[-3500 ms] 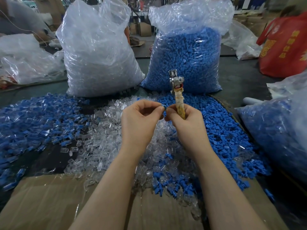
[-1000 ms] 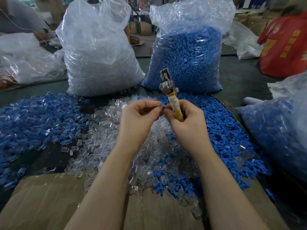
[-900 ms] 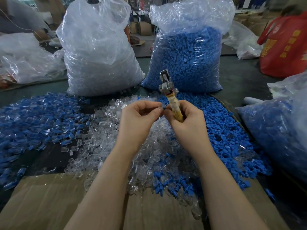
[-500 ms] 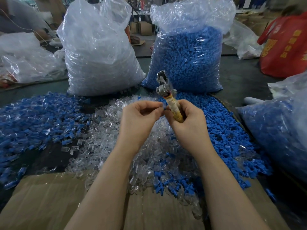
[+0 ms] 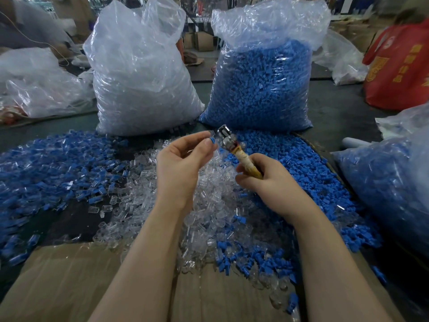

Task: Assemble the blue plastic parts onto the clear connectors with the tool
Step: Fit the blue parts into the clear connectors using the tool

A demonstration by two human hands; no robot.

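On the tabletop [image 5: 336, 108], two big bags [image 5: 144, 73] stand behind loose piles while the left hand [image 5: 183, 159] pinches a blue part [image 5: 211, 141] and the right hand [image 5: 264, 180] grips the tool [image 5: 234, 147].

Blue part [image 5: 212, 141]: small, pinched at the left hand [image 5: 183, 159] fingertips, raised, just beside the tool head. Tool [image 5: 236, 152]: metal head, pale wrapped handle, tilted up-left, gripped by the right hand [image 5: 264, 180]. Clear connectors [image 5: 209, 217]: loose heap on the surface [image 5: 336, 112], centre. Loose blue parts [image 5: 301, 163]: heap to the right. Mixed blue-and-clear pieces [image 5: 58, 163]: spread to the left.
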